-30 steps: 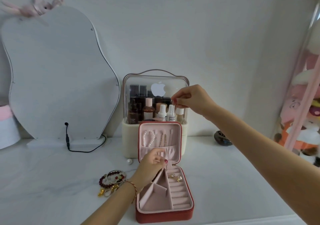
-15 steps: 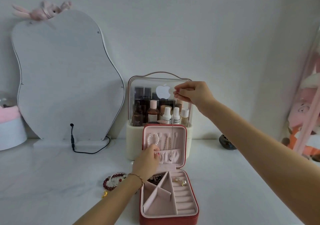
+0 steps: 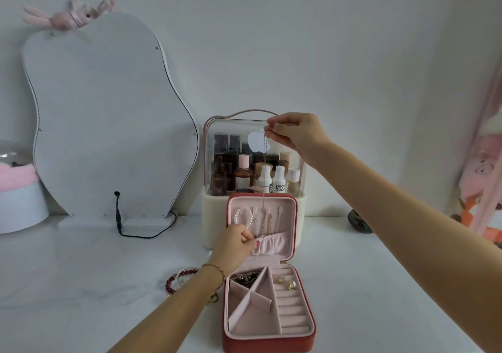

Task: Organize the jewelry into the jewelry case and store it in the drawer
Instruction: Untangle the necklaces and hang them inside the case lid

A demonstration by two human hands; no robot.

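A thin silver necklace (image 3: 264,178) hangs straight down from the right hand (image 3: 294,132), whose fingertips are pinched closed on its top end. The chain runs down in front of the clear cosmetics organizer (image 3: 254,159) and its lower end reaches the pink lining of the upright lid of the red jewelry case (image 3: 267,293), just beside the left hand (image 3: 236,245). That left hand is closed at the lid's gathered pocket (image 3: 273,244), fingertips pinching near the necklace's small pendant; whether they hold the pendant or the pocket's edge cannot be told. A pearl bracelet (image 3: 242,216) hangs on the lid just above the left hand. Below that hand, the case's open tray lies on the white bench (image 3: 81,284), with a dark chain piece (image 3: 245,278) in the near compartment and gold rings (image 3: 286,282) in the ring rolls. Left of the left wrist, red bead bracelets (image 3: 178,280) lie on the bench. Far left of both hands, a wavy mirror (image 3: 108,118) leans against the wall.
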